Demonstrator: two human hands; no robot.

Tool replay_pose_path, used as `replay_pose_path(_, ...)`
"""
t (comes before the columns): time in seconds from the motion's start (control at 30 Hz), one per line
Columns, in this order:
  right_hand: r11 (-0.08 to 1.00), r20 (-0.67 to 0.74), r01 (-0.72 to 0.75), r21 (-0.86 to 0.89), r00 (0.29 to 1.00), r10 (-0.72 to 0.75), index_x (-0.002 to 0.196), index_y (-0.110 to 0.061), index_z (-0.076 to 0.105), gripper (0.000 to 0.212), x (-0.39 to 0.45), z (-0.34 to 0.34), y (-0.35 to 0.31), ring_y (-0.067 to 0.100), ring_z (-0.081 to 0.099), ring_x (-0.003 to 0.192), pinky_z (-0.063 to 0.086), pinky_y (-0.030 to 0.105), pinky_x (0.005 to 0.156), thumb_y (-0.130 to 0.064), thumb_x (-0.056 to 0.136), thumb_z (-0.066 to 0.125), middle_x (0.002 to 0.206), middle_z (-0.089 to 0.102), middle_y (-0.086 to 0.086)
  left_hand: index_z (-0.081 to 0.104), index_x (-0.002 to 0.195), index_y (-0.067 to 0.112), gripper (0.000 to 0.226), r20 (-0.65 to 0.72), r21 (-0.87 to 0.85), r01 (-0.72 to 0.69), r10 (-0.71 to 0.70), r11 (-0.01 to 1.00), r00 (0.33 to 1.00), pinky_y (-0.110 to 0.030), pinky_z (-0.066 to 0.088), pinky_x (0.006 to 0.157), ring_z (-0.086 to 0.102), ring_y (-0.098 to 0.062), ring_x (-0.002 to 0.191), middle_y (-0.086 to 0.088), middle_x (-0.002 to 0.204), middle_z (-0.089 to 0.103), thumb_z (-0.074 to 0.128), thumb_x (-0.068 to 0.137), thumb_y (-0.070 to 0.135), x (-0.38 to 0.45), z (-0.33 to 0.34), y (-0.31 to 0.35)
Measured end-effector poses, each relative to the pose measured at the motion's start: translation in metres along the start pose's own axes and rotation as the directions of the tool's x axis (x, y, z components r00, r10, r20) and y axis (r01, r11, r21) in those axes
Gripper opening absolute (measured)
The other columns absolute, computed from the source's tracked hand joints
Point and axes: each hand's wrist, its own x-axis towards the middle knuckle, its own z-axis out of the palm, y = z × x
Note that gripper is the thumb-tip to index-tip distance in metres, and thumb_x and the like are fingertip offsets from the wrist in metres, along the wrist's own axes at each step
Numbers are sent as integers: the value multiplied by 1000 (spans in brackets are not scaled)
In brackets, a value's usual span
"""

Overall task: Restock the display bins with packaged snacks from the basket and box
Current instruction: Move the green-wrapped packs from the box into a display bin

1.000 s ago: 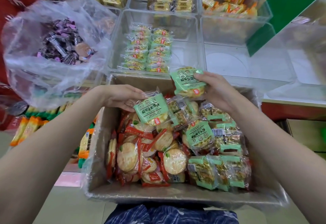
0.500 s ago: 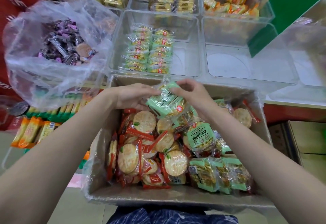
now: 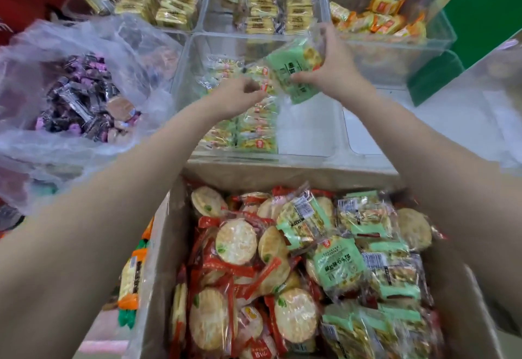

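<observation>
- Two hands reach over the box (image 3: 169, 234) into a clear bin (image 3: 310, 138).
- Right hand (image 3: 336, 67) grips green packs (image 3: 293, 73); left hand (image 3: 240, 96) is curled, grip unclear.
- Candy bag (image 3: 84, 99) sits left.

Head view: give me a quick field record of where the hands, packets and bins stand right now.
right hand: holds a stack of green snack packets over the middle clear bin
left hand: at the near edge of that stack, over the same bin; grip unclear through blur
middle clear bin: two rows of packets on its left side, right side bare
cardboard box: holds red rice-cracker packets on the left, more green packets on the right
plastic bag: left of the bins, purple-wrapped sweets inside
</observation>
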Motion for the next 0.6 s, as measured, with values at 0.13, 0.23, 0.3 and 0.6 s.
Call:
replay_pose_path(0.13,750,40,180,-636,979,-201,137,-13,33,74,67,16,5,30,42,126,34,44,102,-14,76,74,138,43,9,35,138,0,48,-2,402,-73,81,913,997,-38,31,104,37,-32,130,-20,143,38,38,99,27,61,11,-8)
replay_pose_path(0.23,505,178,216,-836,976,-124,142,-15,25,72,102,31,20,37,35,129,21,58,106,-8,81,65,140,37,14,21,146,3,61,125,626,-136,74,768,989,-45,13,115,10,-32,143,-18,155,12,31,98,40,100,33,-16)
replay_pose_path(0.3,434,205,217,-874,976,-75,141,-15,25,69,113,33,28,39,35,128,23,59,106,-7,84,63,139,37,16,8,149,11,67,205,677,-158,21,719,979,-48,2,117,-7,-32,144,-15,156,-6,27,97,48,117,46,-25)
replay_pose_path(0.6,256,202,170,-952,974,106,143,-7,23,58,131,50,28,40,25,135,16,56,109,0,89,44,145,30,22,8,148,29,59,145,758,-92,-29,645,989,-51,10,114,0,-46,141,-19,155,-6,23,96,51,123,53,-43)
